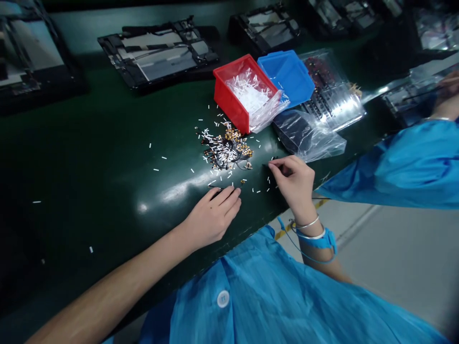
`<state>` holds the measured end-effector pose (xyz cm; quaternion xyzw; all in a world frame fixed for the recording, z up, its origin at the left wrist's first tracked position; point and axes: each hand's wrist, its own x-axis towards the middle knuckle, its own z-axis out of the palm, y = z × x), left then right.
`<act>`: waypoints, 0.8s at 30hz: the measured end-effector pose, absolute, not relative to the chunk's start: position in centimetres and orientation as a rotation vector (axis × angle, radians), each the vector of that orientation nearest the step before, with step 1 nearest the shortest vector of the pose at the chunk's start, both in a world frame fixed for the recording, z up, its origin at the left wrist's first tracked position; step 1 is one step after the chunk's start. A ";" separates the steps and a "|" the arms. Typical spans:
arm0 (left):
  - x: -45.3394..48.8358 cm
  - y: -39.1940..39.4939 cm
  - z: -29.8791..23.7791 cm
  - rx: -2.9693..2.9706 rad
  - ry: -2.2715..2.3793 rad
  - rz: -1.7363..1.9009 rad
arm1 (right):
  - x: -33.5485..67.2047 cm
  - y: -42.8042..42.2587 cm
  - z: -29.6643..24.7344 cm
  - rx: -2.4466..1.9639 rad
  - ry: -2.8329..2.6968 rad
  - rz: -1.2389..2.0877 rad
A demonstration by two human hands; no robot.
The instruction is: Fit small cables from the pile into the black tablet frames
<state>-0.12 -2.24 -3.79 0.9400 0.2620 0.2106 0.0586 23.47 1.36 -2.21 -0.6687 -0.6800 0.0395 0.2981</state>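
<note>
I read the right hand (pixel 294 184) pinching a dark scrap (pixel 267 165) between thumb and forefinger; the left hand (pixel 211 215) lies loosely curled on the green mat (pixel 107 143), empty; the wire pile (pixel 225 150) sits just ahead, between them, its long axis slanting toward the right hand; I can't tell which hand is nearer.

Tiny white pieces (pixel 218 155) too small to identify; co-worker's hand (pixel 448 86) cut off.

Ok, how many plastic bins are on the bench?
2: a red bin holding a clear bag, and a blue bin beside it. Others may be hidden.
</note>
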 end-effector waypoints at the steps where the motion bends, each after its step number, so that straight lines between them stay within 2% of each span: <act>1: -0.1 -2.2 -3.8 2.850 0.795 0.641 | 23.3 1.3 -2.2 -1.778 -1.842 0.065; 6: -0.1 -2.2 -3.7 2.864 0.792 0.643 | 23.0 2.0 -1.9 -1.822 -2.076 -0.081; 12: -0.2 -2.2 -3.7 2.870 0.795 0.653 | 24.0 4.1 -0.1 -1.546 -2.547 0.059; 19: -0.2 -2.2 -3.9 2.861 0.800 0.712 | 23.4 2.1 -1.3 -1.757 -1.965 -0.021; 24: -0.1 -2.2 -4.0 2.875 0.801 0.681 | 22.6 1.9 -3.0 -1.807 -1.829 0.029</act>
